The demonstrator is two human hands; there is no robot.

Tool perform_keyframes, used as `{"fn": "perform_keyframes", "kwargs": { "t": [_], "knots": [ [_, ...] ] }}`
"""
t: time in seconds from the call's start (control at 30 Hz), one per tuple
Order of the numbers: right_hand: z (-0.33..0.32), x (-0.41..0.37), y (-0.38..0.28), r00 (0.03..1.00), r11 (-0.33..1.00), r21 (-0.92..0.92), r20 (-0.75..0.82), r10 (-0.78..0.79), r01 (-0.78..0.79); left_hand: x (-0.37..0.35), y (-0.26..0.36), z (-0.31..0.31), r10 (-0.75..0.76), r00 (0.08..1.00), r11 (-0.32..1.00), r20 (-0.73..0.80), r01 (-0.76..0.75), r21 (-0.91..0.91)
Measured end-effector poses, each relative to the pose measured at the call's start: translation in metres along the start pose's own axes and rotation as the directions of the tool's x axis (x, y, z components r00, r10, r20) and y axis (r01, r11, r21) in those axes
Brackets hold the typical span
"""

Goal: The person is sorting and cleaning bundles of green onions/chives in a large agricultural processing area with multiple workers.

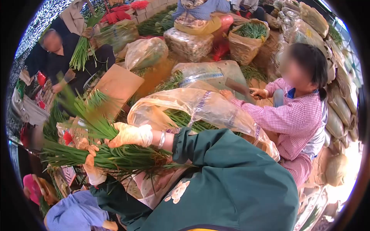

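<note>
Green leafy stalks (101, 125) rise from your right hand (131, 135), which is gloved and closed around their lower end, the tips fanning toward the far left. Your left hand (92, 165), also gloved, clasps a thicker bundle (125, 157) lying sideways just beneath, its brownish root end toward the right. Both sit at the near left, in front of you. Beyond them, a clear plastic bag (200, 104) holds more greens (189, 121). On the right, a person in a pink checked jacket (269, 117) holds a broad-bladed knife (237, 87).
</note>
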State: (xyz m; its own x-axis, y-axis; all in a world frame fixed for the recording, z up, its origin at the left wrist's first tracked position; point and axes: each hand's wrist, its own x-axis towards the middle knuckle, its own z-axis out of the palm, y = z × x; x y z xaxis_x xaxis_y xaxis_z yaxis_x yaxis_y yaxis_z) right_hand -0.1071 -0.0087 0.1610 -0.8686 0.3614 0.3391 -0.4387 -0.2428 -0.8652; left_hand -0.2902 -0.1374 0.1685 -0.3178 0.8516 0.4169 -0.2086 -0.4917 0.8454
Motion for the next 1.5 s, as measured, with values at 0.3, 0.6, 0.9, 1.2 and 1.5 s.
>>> {"fn": "perform_keyframes", "kwargs": {
  "t": [0.3,0.6,0.9,1.2,1.5],
  "knots": [
    [-0.002,-0.017,-0.017,0.927,0.877,0.352,-0.297,-0.227,0.327,0.004,-0.005,-0.005,0.012,0.995,0.981,-0.102,-0.032,-0.191],
    [-0.043,-0.018,-0.084,0.946,0.914,0.358,-0.314,-0.077,0.194,-0.017,0.017,-0.028,0.101,0.917,0.966,-0.386,-0.183,-0.181],
    [-0.050,-0.035,-0.070,0.905,0.863,0.470,-0.425,0.036,0.186,-0.002,0.011,-0.023,-0.091,0.942,0.994,-0.323,0.066,-0.088],
    [-0.068,-0.007,-0.114,0.944,0.860,0.462,-0.325,-0.062,0.216,-0.009,-0.002,-0.010,-0.147,0.981,0.954,-0.130,0.105,-0.282],
    [-0.065,-0.015,-0.189,0.940,0.920,0.198,-0.117,-0.321,0.338,0.011,-0.016,-0.007,-0.135,0.988,0.971,0.076,0.148,-0.188]
  ]
}}
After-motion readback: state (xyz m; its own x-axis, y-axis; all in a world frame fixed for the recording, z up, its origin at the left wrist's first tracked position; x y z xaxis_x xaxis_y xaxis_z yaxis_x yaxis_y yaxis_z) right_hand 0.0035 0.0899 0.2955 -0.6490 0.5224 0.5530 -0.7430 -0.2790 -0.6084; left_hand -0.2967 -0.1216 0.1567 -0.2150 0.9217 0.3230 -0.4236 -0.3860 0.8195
